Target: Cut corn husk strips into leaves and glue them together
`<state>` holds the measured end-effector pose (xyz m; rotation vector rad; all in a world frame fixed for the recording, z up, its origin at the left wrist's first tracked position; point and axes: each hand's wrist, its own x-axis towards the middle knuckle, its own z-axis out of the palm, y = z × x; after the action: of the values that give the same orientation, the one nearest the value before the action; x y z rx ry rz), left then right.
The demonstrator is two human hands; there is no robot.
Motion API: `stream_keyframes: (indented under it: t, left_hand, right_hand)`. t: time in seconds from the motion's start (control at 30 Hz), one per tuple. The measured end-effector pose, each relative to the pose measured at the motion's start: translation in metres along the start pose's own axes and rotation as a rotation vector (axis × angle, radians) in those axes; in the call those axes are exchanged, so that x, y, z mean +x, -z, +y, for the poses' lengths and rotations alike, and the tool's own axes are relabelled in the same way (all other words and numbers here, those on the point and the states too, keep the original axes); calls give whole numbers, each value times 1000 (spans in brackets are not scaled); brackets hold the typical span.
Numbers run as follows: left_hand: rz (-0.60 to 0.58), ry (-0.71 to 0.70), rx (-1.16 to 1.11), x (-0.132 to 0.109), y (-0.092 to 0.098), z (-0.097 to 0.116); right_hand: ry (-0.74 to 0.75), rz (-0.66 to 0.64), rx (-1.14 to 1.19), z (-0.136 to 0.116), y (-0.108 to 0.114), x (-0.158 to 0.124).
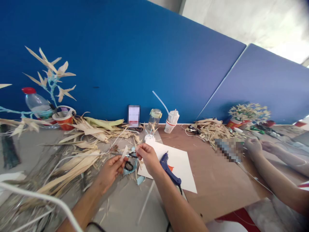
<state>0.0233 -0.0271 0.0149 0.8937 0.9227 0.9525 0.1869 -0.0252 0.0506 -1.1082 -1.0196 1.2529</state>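
My left hand [109,170] is closed in a pinch on a small pale strip of dried husk [124,152], held upright just above the table. My right hand [147,157] is closed too, its fingers pinched on a thin pale piece I cannot make out, right beside the left. Black-handled scissors [129,164] lie on the table between and just under the two hands. A blue glue gun [169,168] rests on a white sheet of paper [182,170] just to the right of my right wrist.
Dried corn husks [79,161] are heaped at the left. A plastic bottle [36,103], a red cup [64,119] with a husk branch, a small jar [154,117] and a paper cup [171,124] stand by the blue partition [135,58]. Another person's hands [258,146] work at the right.
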Motion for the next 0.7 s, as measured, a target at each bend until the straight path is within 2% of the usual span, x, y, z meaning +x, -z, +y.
stream_keyframes:
  t: [0.1, 0.33, 0.53, 0.7]
  left_hand:
    - [-27, -9, 115, 2, 0, -6]
    - [-65, -51, 290, 4, -3, -5]
    - [-99, -129, 411, 8, 3, -13]
    - [-81, -166, 512, 7, 4, -16]
  right_hand:
    - [56, -57, -170, -3, 1, -2]
    - [149, -94, -518, 6, -1, -4]
    - [211, -90, -679, 4, 0, -7]
    - [214, -65, -761, 2, -1, -8]
